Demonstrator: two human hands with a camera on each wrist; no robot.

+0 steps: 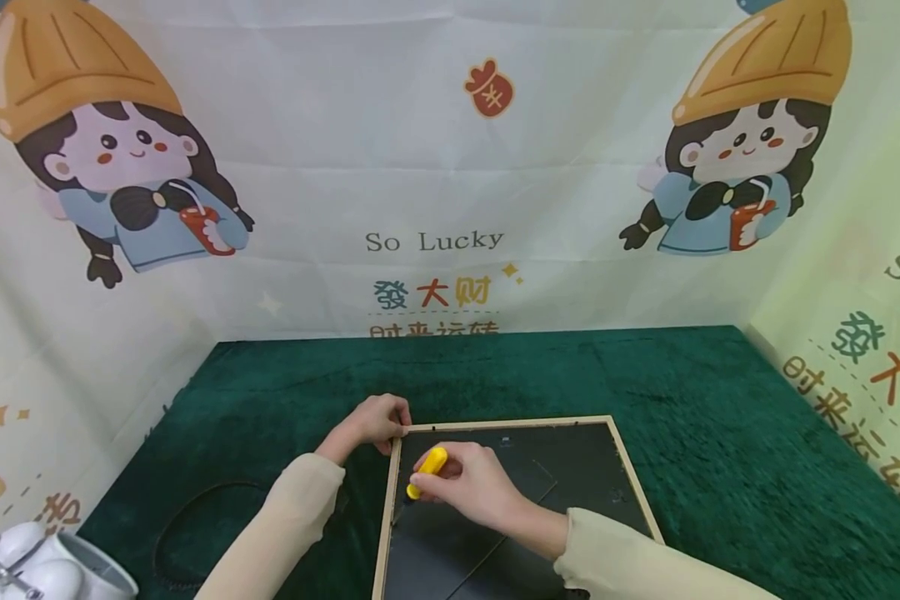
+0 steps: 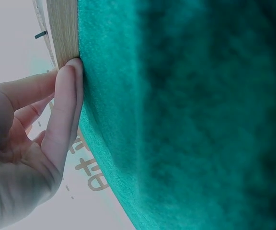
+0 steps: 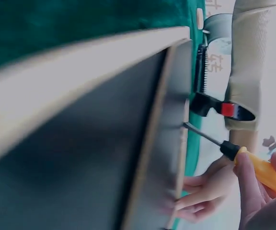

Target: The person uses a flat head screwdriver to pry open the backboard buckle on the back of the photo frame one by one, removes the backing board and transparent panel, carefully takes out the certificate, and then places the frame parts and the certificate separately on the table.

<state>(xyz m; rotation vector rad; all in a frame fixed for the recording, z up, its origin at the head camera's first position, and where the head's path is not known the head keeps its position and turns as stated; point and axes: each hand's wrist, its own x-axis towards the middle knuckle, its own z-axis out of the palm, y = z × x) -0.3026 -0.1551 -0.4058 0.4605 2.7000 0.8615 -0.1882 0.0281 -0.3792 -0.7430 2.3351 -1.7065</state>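
Note:
A picture frame [image 1: 495,424] of pale wood lies back side up, its black backing board [image 1: 450,542] showing. At the frame's far left corner my left hand [image 1: 377,421] pinches the wooden edge; the left wrist view shows fingertips on the side of the frame [image 2: 63,28]. My right hand [image 1: 480,487] grips a screwdriver [image 1: 429,468] with a yellow handle over the board. Its thin metal shaft slants down to the left, and the tip meets the inner side of the frame's left strip, as the right wrist view of the screwdriver [image 3: 260,170] also shows.
Dark green plush cloth [image 1: 750,467] covers the table. A black cord-like loop [image 1: 167,533] lies left of the left forearm, and a white rounded object [image 1: 52,562] stands at the lower left. A printed cloth backdrop [image 1: 570,167] rises behind and at both sides.

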